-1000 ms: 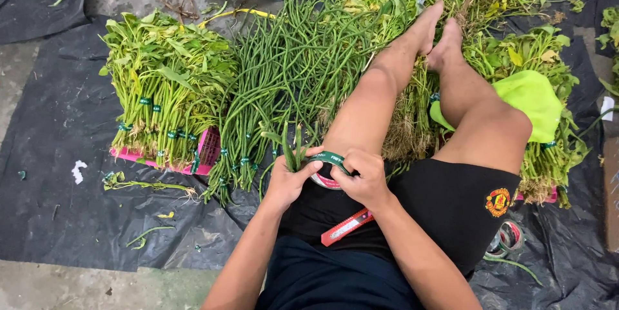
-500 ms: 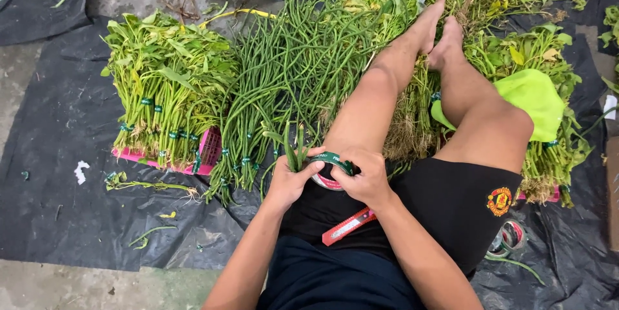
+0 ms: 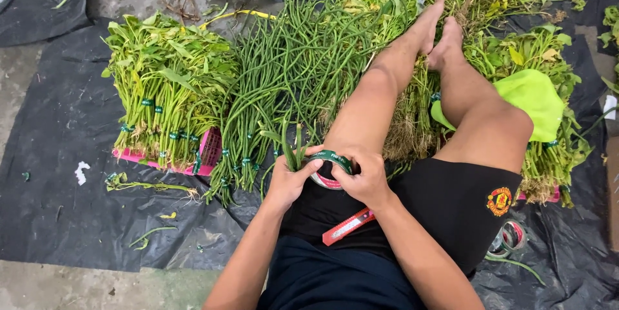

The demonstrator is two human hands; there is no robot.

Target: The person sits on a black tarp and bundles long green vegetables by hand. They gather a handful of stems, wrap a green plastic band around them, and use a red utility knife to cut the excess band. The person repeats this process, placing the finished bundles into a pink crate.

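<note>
1 view only, from a camera worn on the person's head. It faced steeply down and forward over the lap, close to the left hand (image 3: 288, 181) and right hand (image 3: 365, 180). Farther off, it took in the outstretched legs (image 3: 412, 91), the vegetable bundles (image 3: 167, 84) and the black sheet (image 3: 58, 174).

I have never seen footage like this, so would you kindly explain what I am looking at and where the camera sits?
There is no machine here. The camera sits on a person's head and looks down at their legs and bare hands. The left hand grips a few green stalks. The right hand holds a roll of green tape, also touched by the left thumb. A red cutter lies in the lap. On the black plastic sheet lie tied leafy greens and long beans.
</note>
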